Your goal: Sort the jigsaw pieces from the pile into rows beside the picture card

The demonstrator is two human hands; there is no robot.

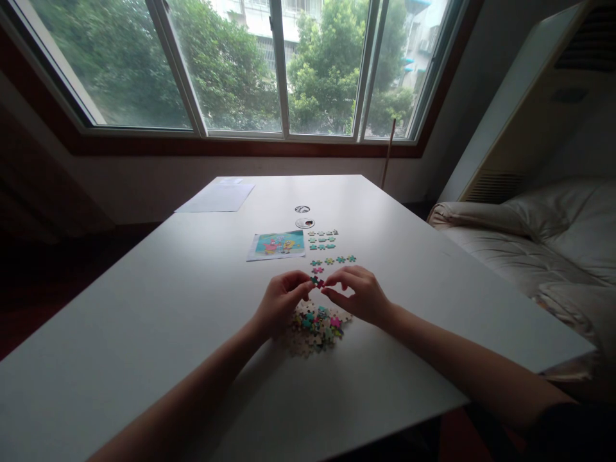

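Observation:
A small dark pink and green jigsaw puzzle piece (317, 282) is held up between my two hands. My left hand (287, 295) pinches its left side between thumb and fingers. At its right end are the thumb and index fingertip of my right hand (359, 293), closed on its edge. Below the hands lies a loose heap of puzzle pieces (317, 330), some pale side up and some coloured. Beyond them, sorted pieces (329, 260) lie in short rows, with teal pieces (322, 239) farther back. A printed picture (279, 245) of cartoon figures lies left of the rows.
Two round discs or stickers (305, 223) lie behind the rows on the white table (192, 282). Sheets of paper (215, 197) rest at the far left corner. A padded sofa (529, 244) stands to the right, and a window frame (240, 146) runs behind the table.

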